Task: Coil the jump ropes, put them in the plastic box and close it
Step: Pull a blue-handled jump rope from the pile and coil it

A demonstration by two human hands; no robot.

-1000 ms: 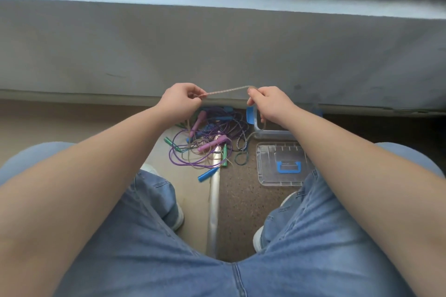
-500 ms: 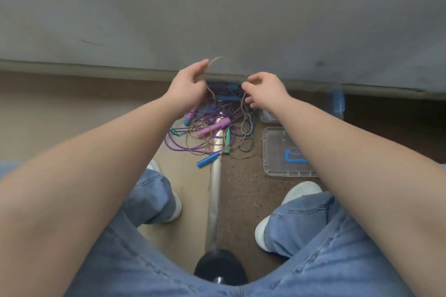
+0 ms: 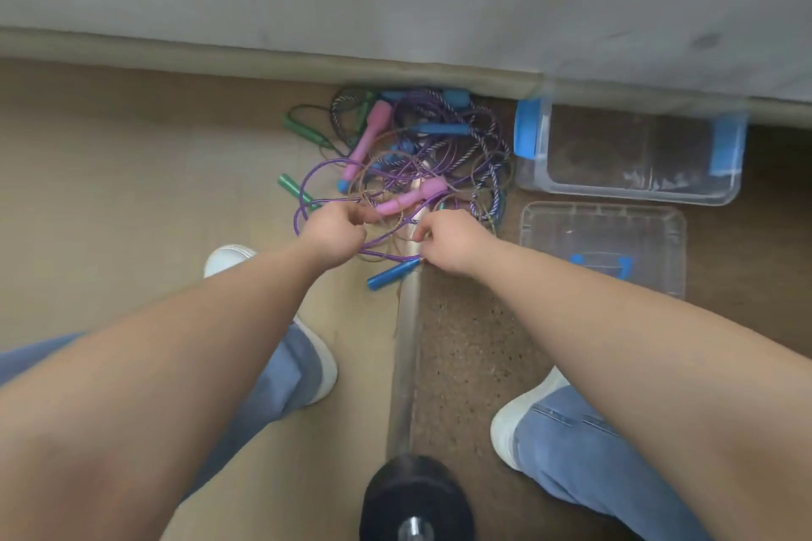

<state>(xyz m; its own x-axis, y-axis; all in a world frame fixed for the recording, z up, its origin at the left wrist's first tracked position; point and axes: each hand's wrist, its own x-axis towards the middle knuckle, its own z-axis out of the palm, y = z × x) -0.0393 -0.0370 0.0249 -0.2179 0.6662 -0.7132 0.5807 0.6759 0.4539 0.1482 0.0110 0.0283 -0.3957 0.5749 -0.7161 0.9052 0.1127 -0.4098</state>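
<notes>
At the foot of the wall, left hand (image 3: 336, 233) and right hand (image 3: 452, 242) have dropped onto the tangled jump ropes (image 3: 422, 154), each pinching strands (which, I can't tell). The plastic box (image 3: 624, 190) sits open just right, lid (image 3: 602, 233) nearer; bare floor (image 3: 132, 189) spreads left.

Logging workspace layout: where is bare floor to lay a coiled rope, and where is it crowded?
Bare: tan floor left of the rope pile; speckled floor between strip and right shoe. Crowded: the pile around left hand and right hand.
</notes>
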